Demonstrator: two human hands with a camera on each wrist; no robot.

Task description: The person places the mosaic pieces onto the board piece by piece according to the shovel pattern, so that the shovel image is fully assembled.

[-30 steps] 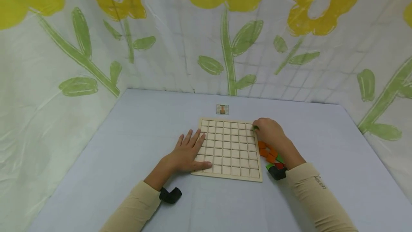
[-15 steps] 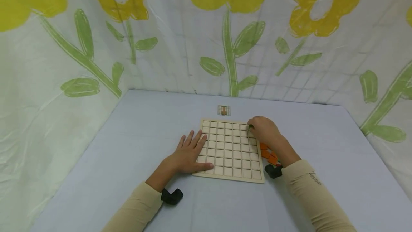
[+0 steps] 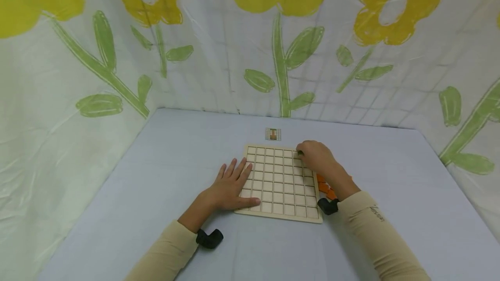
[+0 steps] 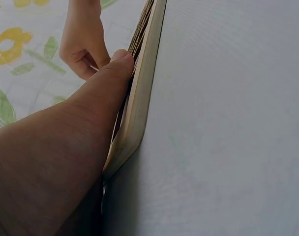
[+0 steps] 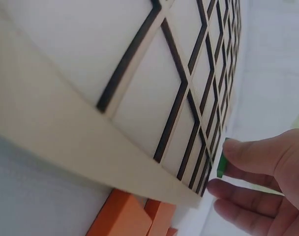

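Note:
A square wooden grid board [image 3: 273, 183] with rows of shallow square cells lies on the table. My left hand [image 3: 228, 192] rests on its left side, fingers spread and straight, the thumb over the lower left cells. My right hand [image 3: 317, 156] is above the board's far right corner. Between its thumb and fingers it pinches a small green tile [image 5: 222, 164], mostly hidden by the hand in the head view. Several orange tiles [image 5: 121, 216] lie beside the board's right edge, partly covered by the right forearm.
A small card [image 3: 273, 134] with a grid picture lies beyond the board's far edge. Black wrist cameras [image 3: 209, 238] sit on both wrists. Behind the table [image 3: 175, 151] hangs a white curtain [image 3: 211, 55] with yellow flowers.
My right hand has moved left with the green tile, from the board's right edge to over its far right cells. The left hand stays in place on the board.

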